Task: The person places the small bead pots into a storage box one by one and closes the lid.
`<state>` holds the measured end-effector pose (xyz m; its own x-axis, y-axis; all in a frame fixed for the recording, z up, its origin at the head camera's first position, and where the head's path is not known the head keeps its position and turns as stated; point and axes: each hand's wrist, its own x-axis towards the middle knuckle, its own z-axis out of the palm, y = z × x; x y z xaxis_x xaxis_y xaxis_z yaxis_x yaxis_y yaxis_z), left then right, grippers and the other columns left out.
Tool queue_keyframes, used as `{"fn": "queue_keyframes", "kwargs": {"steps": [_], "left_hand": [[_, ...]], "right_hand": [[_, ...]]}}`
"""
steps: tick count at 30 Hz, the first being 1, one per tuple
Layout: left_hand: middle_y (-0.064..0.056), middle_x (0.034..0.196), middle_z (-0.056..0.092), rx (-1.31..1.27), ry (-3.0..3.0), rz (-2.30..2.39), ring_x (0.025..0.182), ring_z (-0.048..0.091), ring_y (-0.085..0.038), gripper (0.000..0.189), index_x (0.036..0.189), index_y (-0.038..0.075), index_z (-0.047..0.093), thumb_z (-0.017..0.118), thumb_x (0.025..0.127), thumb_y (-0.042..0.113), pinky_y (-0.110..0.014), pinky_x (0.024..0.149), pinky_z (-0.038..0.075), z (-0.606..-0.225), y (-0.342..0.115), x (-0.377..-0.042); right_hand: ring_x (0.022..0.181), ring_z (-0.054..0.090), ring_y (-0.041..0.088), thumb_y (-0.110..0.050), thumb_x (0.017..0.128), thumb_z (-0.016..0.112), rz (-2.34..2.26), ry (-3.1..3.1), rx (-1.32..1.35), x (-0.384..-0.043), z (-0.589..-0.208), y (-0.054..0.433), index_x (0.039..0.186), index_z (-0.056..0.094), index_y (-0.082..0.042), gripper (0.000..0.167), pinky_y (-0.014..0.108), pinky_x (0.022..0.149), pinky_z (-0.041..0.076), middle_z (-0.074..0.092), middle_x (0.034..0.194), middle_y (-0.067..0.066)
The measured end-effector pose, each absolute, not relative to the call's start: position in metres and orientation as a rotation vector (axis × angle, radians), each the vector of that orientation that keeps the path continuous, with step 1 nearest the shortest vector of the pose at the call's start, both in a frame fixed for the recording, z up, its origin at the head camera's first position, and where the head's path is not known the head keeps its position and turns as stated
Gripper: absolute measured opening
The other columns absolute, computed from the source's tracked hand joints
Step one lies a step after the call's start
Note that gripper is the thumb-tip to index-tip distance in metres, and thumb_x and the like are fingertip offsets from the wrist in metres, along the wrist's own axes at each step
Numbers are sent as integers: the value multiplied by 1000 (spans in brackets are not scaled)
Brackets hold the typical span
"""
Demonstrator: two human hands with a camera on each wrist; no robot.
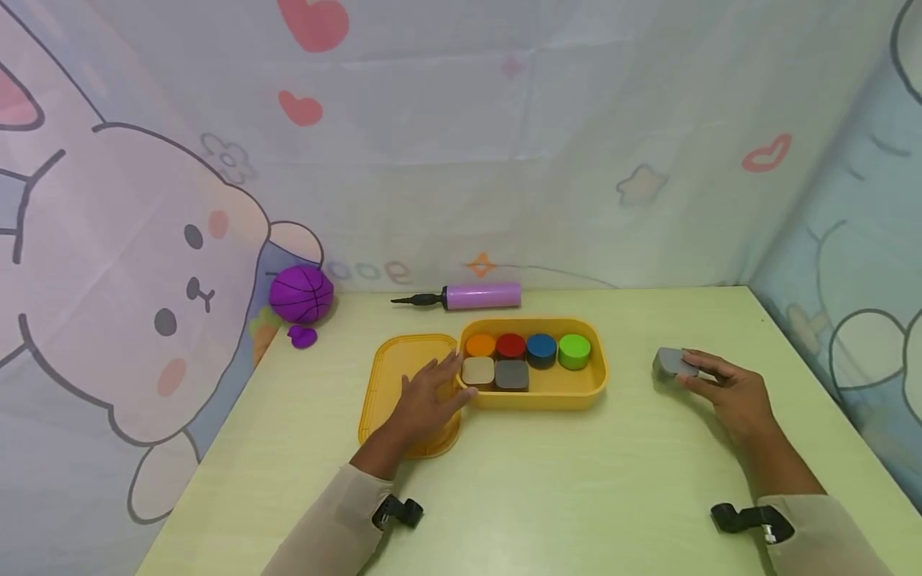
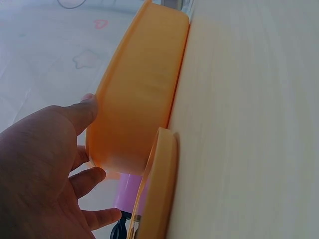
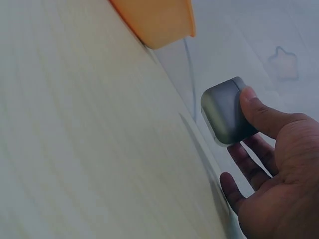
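My right hand (image 1: 735,396) pinches a small grey rounded-square case (image 1: 673,362) between thumb and fingers, to the right of the yellow box. In the right wrist view the case (image 3: 224,112) shows a seam near one end and appears held just off the tabletop. My left hand (image 1: 428,400) is at the left end of the yellow box (image 1: 533,402), fingers spread and thumb by the rim. Beneath that hand lies a yellow lid (image 1: 389,384). Inside the box are orange (image 1: 480,346), red (image 1: 511,346), blue (image 1: 541,350) and green (image 1: 574,352) round pieces, plus beige (image 1: 479,370) and dark grey (image 1: 511,374) squarish ones.
Behind the box lies a purple hand pump (image 1: 483,296) with a black nozzle. A purple ball (image 1: 301,294) and a small purple object (image 1: 302,336) sit at the table's back left. A printed cloth (image 1: 540,160) hangs along the table's back edge.
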<state>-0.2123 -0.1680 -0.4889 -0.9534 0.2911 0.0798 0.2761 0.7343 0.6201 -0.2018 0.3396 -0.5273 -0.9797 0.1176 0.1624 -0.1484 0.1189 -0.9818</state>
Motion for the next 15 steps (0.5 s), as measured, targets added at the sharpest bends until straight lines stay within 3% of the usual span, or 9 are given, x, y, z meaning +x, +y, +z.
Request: {"fn": "queue_keyframes", "kwargs": {"steps": [8,15], "left_hand": [[-1,179,34,471,2899,1052,168,27,-43,77,171,24,37,64,107,56,-87,126,0,-491,-169,-212],[1,178,33,494,2897,1062,169,27,-43,76,171,25,37,64,107,56,-88,125,-1,-492,-170,-213]], "right_hand": [[112,70,-12,-4,97,83,1874,-2208,101,-202,-520,329,138,71,6,45,4,88,55,75,126,-31],[115,71,-9,4,95,81,1984,-2062,160,-199,-509,325,134,71,12,41,7,90,57,77,127,-23]]}}
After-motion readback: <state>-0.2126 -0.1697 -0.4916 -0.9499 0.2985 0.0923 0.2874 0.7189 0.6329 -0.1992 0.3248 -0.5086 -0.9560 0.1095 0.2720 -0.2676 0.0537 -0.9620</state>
